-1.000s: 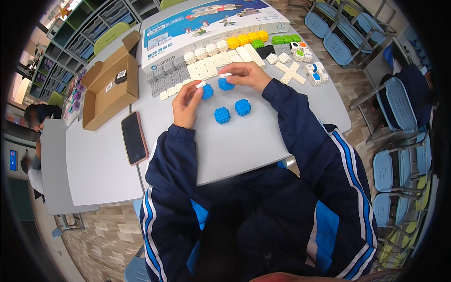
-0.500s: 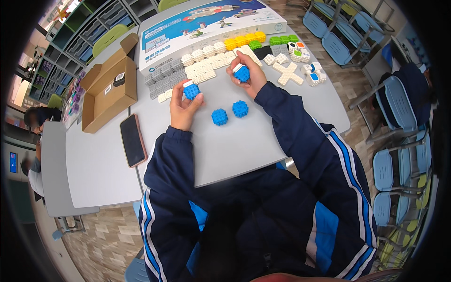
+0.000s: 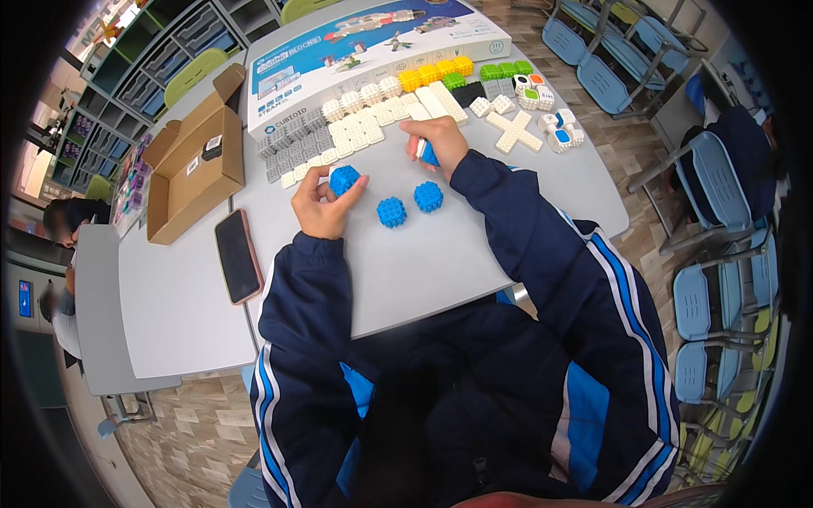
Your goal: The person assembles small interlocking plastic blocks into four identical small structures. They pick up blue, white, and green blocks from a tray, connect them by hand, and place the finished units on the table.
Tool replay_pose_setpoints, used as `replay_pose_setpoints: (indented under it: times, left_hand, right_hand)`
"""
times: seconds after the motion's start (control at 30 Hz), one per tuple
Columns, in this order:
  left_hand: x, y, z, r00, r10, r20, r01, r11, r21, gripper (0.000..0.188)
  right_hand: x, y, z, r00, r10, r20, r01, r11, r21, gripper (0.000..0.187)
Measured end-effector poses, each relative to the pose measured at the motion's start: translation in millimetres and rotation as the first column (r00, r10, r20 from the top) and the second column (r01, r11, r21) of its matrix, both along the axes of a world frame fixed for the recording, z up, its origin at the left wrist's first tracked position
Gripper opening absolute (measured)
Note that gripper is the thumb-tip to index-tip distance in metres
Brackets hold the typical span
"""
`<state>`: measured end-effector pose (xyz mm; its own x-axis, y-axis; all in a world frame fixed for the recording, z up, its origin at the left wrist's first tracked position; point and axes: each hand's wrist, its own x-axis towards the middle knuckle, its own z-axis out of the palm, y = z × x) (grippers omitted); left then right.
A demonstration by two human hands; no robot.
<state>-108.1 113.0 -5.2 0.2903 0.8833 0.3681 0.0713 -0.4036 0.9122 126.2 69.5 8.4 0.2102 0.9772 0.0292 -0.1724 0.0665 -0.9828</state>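
My left hand (image 3: 320,207) is closed around a studded blue block (image 3: 344,179), gripping it between thumb and fingers just above the table. My right hand (image 3: 442,140) is closed on another blue block (image 3: 429,154), which has a white piece on its side; the fingers and the back of the hand cover most of it. Between and below my hands, two loose blue blocks lie on the grey table: a left one (image 3: 391,212) and a right one (image 3: 428,196), close together but apart.
Beyond my hands lie flat white plates (image 3: 356,134), grey blocks (image 3: 292,135), yellow blocks (image 3: 436,74), green blocks (image 3: 506,71) and a white cross piece (image 3: 514,131). A large printed box (image 3: 381,42) stands behind. Leftward are an open cardboard box (image 3: 190,199) and a phone (image 3: 239,256).
My right hand has turned over and lowered slightly, so its block is now mostly hidden. My left hand has tilted its block, and the white part on top no longer shows clearly.
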Motion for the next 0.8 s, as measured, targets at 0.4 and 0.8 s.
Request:
replay_pose_setpoints:
  times: [0.4,0.8]
  left_hand:
    - [3.2,2.3,11.1,0.962,-0.136,-0.236,0.187,0.96,0.209,0.051]
    - [4.8,8.4,-4.7,0.937,-0.287,-0.198,0.305,0.95,0.071,0.053]
  right_hand:
    - [-1.5,11.0,-13.1,0.994,0.077,0.081,-0.085,0.991,0.1,0.022]
    - [-1.3,4.0,-16.5,0.763,-0.075,0.642,-0.232,0.896,0.38,0.043]
